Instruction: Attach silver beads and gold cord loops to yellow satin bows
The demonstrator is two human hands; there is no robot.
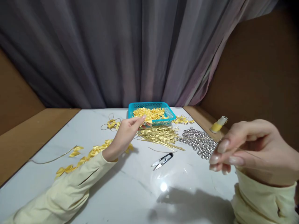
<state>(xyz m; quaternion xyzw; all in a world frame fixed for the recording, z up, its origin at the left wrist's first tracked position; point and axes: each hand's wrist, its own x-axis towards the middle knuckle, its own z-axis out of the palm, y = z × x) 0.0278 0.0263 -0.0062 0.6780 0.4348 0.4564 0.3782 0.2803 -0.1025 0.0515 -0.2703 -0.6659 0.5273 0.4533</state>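
Note:
My left hand [129, 129] reaches forward to the near edge of the blue basket [171, 115], closed in a pinch on a yellow ribbon bow [148, 119]. More yellow bows [139, 112] fill that basket. Close to the camera on the right, my right hand [252, 152] is raised with thumb and fingertips pressed together on a fine thread [251, 153]; whether a needle is there too I cannot tell. Behind it stands a thread spool [217, 125] wound with yellow. Under my left forearm lies a row of yellow bows [94, 151], partly hidden.
Gold wire ties [158, 136] lie in front of the basket, beside a heap of silver beads [198, 141]. Thread snips [163, 161] rest mid-table. Bow-and-bead pieces [113, 124] sit back left, others [183, 119] back right. A cord [53, 161] lies left. A grey curtain [121, 56] hangs behind.

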